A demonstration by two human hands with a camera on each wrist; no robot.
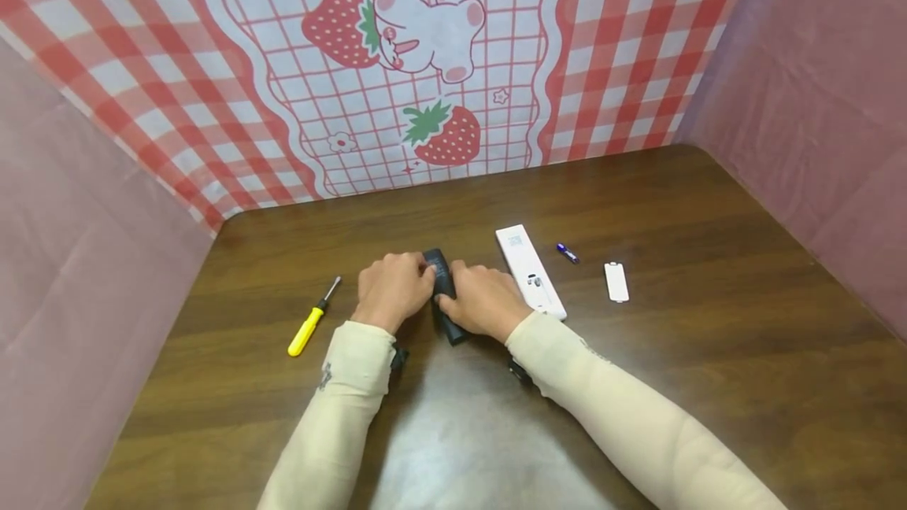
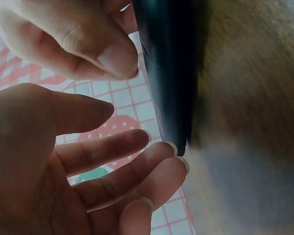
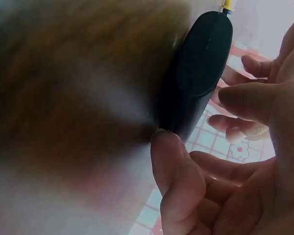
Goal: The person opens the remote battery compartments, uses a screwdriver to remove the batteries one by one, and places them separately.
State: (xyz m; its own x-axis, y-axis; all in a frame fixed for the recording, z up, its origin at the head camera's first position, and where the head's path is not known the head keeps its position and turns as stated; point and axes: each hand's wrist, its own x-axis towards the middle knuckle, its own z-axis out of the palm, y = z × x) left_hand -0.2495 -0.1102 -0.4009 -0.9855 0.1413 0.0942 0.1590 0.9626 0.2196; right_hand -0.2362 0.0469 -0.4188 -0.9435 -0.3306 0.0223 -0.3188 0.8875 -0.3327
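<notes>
A black device (image 1: 444, 281), long and rounded at its ends, lies aslant between the two hands near the middle of the wooden table (image 1: 248, 415), with pale print on its upper face towards the far end. The right hand (image 1: 489, 301) holds it from the right side: the thumb lies against its upper edge, and a bent finger hooks on its lower edge in the right wrist view. The left hand (image 1: 394, 288) is at its other side, fingers loosely extended and a little apart, tips at the device's end; the left wrist view is soft there, so I cannot be sure whether they touch it. Just right of the right hand lies a white box (image 1: 520, 258) with printed marks, its near end beside the right sleeve (image 1: 567, 360). Beyond it, going right, come a small purple battery (image 1: 568, 253) lying at a slant and a flat white cover (image 1: 616, 282) with little tabs at its ends. Left of the left hand, well apart from the box, a screwdriver (image 1: 312, 323) with a yellow handle points its metal tip away from the person. The left sleeve (image 1: 329, 415) is cream, like the right. Behind the table hangs a red-and-white checked cloth (image 1: 609, 46) printed with strawberries and a white cartoon animal; plain pink cloth (image 1: 815, 101) stands at both sides.
</notes>
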